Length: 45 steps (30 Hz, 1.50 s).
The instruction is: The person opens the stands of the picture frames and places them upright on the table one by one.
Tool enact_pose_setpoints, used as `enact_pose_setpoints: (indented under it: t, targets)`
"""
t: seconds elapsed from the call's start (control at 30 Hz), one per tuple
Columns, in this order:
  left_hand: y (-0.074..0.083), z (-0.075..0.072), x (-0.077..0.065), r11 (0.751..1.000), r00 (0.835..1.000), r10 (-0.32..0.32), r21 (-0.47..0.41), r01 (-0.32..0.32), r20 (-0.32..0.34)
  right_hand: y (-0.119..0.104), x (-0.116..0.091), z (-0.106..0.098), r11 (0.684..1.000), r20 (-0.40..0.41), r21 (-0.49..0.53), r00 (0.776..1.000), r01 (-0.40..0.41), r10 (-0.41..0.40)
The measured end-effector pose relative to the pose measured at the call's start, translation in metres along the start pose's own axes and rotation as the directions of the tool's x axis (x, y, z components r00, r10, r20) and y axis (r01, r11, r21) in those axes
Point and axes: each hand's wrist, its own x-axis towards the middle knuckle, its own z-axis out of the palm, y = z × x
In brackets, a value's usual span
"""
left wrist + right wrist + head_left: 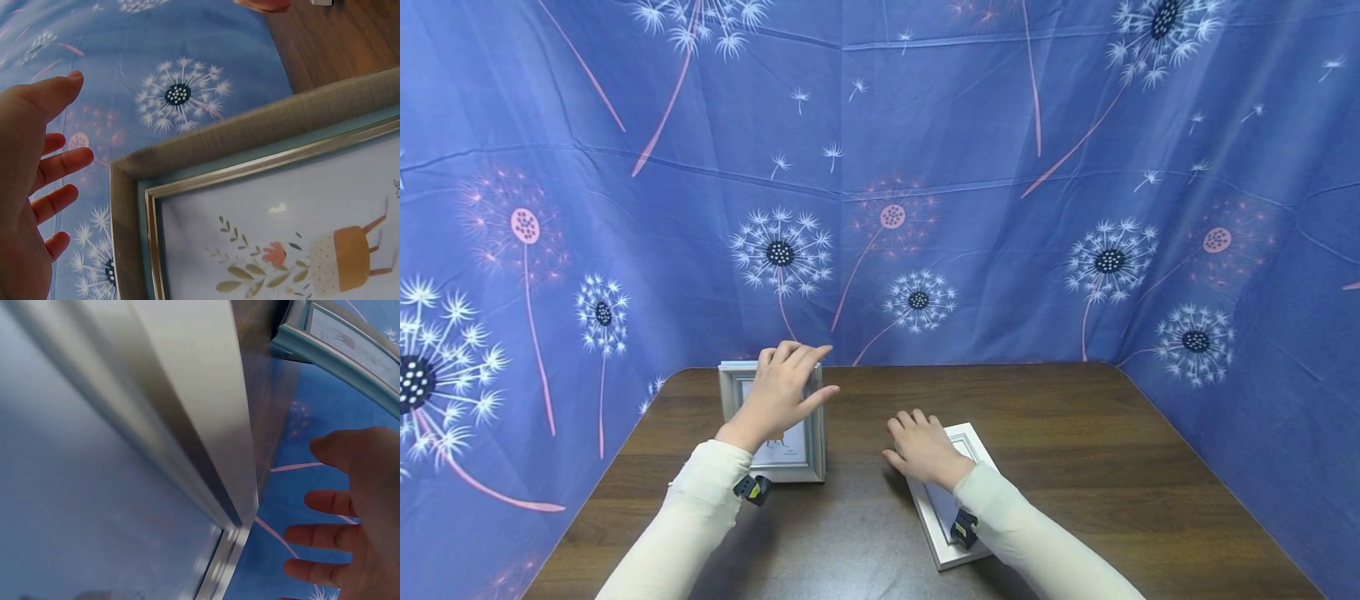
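A silver-grey picture frame (816, 471) stands upright at the left of the table, and behind its glass is a print of a potted plant (281, 262). My left hand (781, 390) overlaps its upper part in the head view, thumb and fingers spread; in the left wrist view the hand is beside the frame's corner, holding nothing. To the right, a white picture frame (931, 523) sits at a slant on the table, partly hidden by my right forearm. Over its far left corner is my right hand (922, 450), fingers extended and apart from the white border (200, 381) in the right wrist view.
The brown wooden table (1075, 467) has a far edge that meets a blue curtain (1000, 250) printed with dandelions. The curtain also hangs along both sides. A small black camera is strapped to each sleeved wrist.
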Motion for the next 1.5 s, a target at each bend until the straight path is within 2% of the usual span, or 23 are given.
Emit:
enact_pose_setpoints:
  t: [0.17,0.4,0.9,1.13,1.5]
  targets:
    - [0.007,0.004,0.001,1.0,0.999,0.009,0.005,-0.009,0.045,0.006,-0.005,0.001,1.0,-0.016,-0.013,1.0,0.002,-0.002]
    - [0.019,0.012,0.003,1.0,0.994,0.018,0.003,-0.018,0.11,0.016,-0.011,0.003,0.999,0.013,-0.042,1.0,-0.021,0.021]
    - [0.04,0.03,0.004,0.997,0.992,0.07,0.036,-0.074,0.105,0.033,-0.028,-0.007,0.996,0.083,-0.016,0.993,-0.087,0.089]
    - [0.049,0.035,0.006,0.995,0.99,0.092,0.019,-0.094,0.103,0.043,-0.035,-0.007,0.993,0.081,-0.009,0.99,-0.115,0.115]
    - [0.059,0.052,0.005,0.994,0.981,0.094,0.032,-0.101,0.17,0.057,-0.043,-0.008,0.99,0.071,-0.036,0.988,-0.135,0.137]
